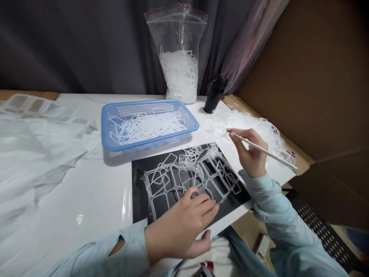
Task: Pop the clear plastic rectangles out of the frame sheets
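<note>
Pinched between the thumb and fingers of my right hand (pixel 252 150) is a thin white pen-like tool (pixel 268 154), whose exact kind I cannot make out. That hand is raised beside a heap of white plastic pieces (pixel 253 125). My left hand (pixel 191 219) is open, fingers bent and thumb apart, over the near edge of a black mat (pixel 140 209). Its fingertips rest on or just above translucent plastic frames (pixel 173 181) spread across the mat. Small loose rectangular plastic rings (pixel 230 177) lie among the frames. Whatever is under my left palm is hidden.
A blue basket (pixel 150 141) with white plastic rings stands behind the mat. Farther back are a zip bag (pixel 182 73) of similar pieces and a black bottle (pixel 215 94). Plastic sheeting (pixel 34 154) covers the left side. A cardboard wall (pixel 311 84) bounds the right.
</note>
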The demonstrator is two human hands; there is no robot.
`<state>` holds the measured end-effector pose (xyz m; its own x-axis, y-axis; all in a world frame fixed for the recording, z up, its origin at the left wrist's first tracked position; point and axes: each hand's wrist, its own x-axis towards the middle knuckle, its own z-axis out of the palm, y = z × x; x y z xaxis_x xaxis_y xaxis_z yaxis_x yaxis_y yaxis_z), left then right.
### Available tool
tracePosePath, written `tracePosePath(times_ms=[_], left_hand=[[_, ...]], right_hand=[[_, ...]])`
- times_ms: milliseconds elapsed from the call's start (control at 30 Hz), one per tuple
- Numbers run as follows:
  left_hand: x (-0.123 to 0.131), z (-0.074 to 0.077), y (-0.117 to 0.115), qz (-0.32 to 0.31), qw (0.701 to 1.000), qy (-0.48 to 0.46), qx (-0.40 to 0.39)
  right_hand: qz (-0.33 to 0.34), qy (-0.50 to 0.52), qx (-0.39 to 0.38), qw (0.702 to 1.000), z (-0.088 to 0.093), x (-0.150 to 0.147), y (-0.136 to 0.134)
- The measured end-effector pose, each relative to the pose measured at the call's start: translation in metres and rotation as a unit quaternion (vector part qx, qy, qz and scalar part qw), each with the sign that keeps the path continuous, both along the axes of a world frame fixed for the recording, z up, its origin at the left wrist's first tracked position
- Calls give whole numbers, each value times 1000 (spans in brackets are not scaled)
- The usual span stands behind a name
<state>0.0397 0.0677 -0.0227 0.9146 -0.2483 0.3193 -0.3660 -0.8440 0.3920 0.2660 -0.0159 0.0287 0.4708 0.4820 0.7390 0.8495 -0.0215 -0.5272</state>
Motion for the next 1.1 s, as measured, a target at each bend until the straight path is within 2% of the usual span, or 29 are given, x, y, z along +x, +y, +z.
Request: tracePosePath(times_ms=[100, 267, 333, 400, 467, 567, 700, 900, 1100], left_hand=[[0, 0, 0, -4, 1000, -7, 18], [1, 4, 0, -30, 997, -37, 60], [1, 5, 1, -9, 994, -88, 65], [0, 5, 3, 40, 988, -134, 63], [1, 4, 5, 91, 984, -141, 63], [2, 1, 6, 129, 983, -104, 74], [3, -3, 6, 141, 985, -76, 62], [4, -4, 6, 143, 988, -35, 48], [3, -2, 8, 132, 990, -10, 50]], right_hand=[[4, 18, 27, 999, 3, 3, 2], [94, 23, -110, 989, 1, 0, -13], [136, 21, -171, 976, -3, -3, -21], [183, 36, -220, 957, -9, -6, -28], [229, 69, -252, 938, -16, -9, -34], [269, 137, -260, 917, -29, -14, -39], [280, 194, -255, 905, -42, -19, -43], [286, 153, -250, 912, -47, -19, -44], [289, 74, -261, 918, -43, -23, -44]])
